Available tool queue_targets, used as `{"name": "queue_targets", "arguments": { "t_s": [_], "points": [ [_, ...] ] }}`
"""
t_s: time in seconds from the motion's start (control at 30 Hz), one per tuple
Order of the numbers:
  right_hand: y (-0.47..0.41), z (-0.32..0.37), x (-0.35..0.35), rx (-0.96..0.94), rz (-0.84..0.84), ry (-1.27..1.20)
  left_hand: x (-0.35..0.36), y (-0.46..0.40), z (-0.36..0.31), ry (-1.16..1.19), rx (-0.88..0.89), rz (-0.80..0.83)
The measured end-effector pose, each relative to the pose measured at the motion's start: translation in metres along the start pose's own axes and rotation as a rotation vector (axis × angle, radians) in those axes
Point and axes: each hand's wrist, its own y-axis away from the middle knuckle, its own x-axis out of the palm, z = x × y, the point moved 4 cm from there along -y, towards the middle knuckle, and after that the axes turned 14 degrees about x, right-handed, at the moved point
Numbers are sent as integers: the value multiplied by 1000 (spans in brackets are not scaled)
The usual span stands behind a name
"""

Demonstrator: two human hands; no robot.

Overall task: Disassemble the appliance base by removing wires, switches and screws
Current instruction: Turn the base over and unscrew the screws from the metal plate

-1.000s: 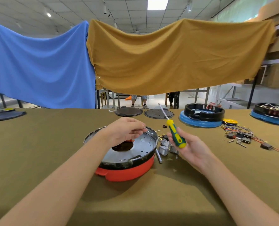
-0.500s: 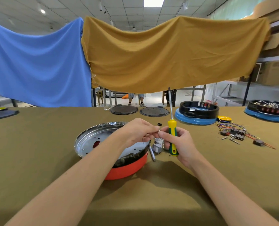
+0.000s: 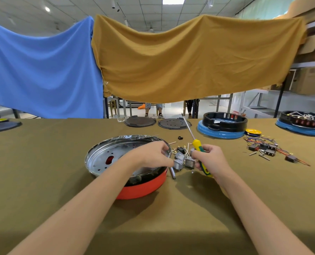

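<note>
— Screwdriver (image 3: 199, 151)?
— Gripped in the right hand (image 3: 211, 159), shaft slanting up and away.
— Left hand (image 3: 151, 155)?
— Fingers curled, pinching a grey switch (image 3: 178, 164) beside the appliance base (image 3: 140, 188), mid-tabletop (image 3: 42, 181). Loose wires (image 3: 263, 144) lie toward the right edge.

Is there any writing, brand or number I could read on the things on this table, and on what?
None can be read.
Screwdriver handle: dark marks, too blurred to read.
Black and blue base: pale patch inside, too small to read.
Yellow disc: no clear lettering.
</note>
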Motion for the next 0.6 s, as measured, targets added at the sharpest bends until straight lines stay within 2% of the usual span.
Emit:
{"name": "queue_targets", "arguments": {
  "t_s": [0.1, 0.3, 0.6],
  "points": [
    [-2, -5, -10, 53, -104, 210, 4, 3, -4, -88, 71, -37],
    [0, -11, -13, 224, -62, 258, 10, -2, -13, -166, 73, -144],
    [4, -8, -13, 291, -26, 344, -12, 10, 1, 8, 43, -196]
  ]
}}
